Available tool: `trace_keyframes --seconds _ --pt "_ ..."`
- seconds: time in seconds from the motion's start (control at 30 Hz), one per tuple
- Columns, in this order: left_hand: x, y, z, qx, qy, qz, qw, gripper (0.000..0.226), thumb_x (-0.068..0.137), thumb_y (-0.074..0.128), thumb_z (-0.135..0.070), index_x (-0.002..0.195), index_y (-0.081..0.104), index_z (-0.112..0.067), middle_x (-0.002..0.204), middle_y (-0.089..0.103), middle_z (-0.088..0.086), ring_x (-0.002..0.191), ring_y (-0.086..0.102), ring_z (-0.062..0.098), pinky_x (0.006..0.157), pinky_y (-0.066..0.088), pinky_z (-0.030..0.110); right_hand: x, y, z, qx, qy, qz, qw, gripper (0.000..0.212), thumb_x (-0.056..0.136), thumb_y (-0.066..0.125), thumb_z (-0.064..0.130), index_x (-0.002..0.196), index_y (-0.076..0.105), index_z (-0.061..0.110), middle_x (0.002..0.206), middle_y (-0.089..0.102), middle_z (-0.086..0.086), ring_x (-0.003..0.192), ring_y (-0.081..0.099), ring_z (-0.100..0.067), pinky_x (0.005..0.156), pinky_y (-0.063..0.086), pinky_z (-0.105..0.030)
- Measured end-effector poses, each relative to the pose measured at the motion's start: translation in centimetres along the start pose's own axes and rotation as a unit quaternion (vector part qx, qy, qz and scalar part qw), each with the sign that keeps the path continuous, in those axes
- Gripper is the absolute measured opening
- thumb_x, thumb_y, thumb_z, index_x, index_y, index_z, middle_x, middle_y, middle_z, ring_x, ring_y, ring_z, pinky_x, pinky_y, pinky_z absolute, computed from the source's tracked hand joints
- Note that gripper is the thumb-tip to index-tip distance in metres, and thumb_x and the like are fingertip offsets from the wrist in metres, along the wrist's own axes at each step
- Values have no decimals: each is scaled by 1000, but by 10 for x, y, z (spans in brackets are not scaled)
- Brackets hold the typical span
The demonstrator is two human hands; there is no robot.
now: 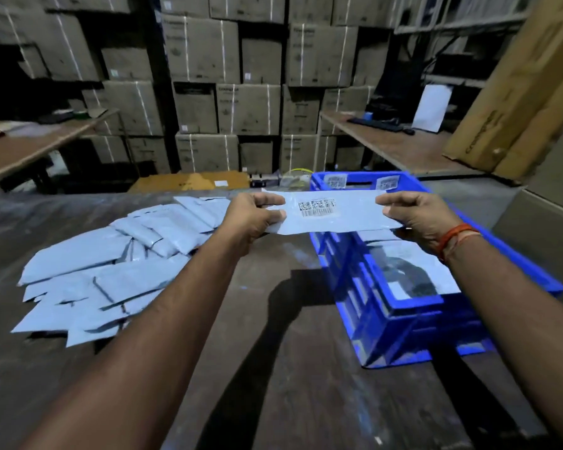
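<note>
While both arms stretch forward over a dark, scuffed table (pixel 273 352), the left hand (pixel 252 219) and the right hand (pixel 415 219) hold a flat grey mailer (pixel 335 212) between them, lifted off the surface at the table's far side. Each hand pinches one short end, thumb on top and fingers curled beneath, so the mailer lies stretched level with its barcode label (pixel 316 206) facing up. Its right half hangs over the near-left corner of a blue plastic crate (pixel 403 313), which stands on the right part of the table and has more grey packets lying inside. A red thread band (pixel 457 237) circles the right wrist.

On the left part of the table a loose heap of grey mailers (pixel 111 271) spreads out, overlapping one another. Behind the table, stacked cardboard boxes (pixel 228 92) bound with pale straps fill the back wall nearly to the top. A wooden bench (pixel 39 147) stands at the left, and another bench (pixel 403 147) at the right carries a dark keyboard (pixel 376 124). A tall flattened carton (pixel 514 92) leans at the far right.
</note>
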State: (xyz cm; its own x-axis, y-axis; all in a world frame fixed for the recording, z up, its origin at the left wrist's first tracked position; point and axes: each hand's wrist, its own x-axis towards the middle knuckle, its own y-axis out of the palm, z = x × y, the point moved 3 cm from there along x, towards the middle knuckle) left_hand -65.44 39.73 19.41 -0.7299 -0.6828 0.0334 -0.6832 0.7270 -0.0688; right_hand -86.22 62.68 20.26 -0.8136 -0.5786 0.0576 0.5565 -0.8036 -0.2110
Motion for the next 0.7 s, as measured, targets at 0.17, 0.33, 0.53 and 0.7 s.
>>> trace_keyframes --seconds 0.17,0.33,0.53,0.7 --pt "60 104 -16 59 37 6 998 27 85 71 9 111 70 3 85 65 10 64 58 11 56 52 18 59 -85 -23 -2 17 -67 998 24 92 58 -6 106 70 9 83 61 -8 43 51 3 36 38 -11" --pt "118 183 -7 153 26 -17 988 21 78 76 6 86 72 -13 69 64 7 56 64 16 63 61 32 134 -145 -55 -68 20 -119 990 25 87 58 -10 105 72 0 65 59 -5 46 45 -12 40 37 -15" --pt "171 217 13 326 -7 -97 940 29 88 64 5 85 73 -22 95 73 1 90 69 19 71 57 30 202 -149 -70 -178 -24 -104 978 26 84 61 -6 91 78 13 92 72 -7 81 63 -22 84 55 -32" --pt "208 234 20 449 -22 -96 888 34 91 52 9 110 73 -11 112 70 9 105 64 25 74 48 30 245 -123 -87 -267 -14 -66 961 33 83 53 -7 88 75 17 105 74 -8 102 67 -25 92 52 -29"
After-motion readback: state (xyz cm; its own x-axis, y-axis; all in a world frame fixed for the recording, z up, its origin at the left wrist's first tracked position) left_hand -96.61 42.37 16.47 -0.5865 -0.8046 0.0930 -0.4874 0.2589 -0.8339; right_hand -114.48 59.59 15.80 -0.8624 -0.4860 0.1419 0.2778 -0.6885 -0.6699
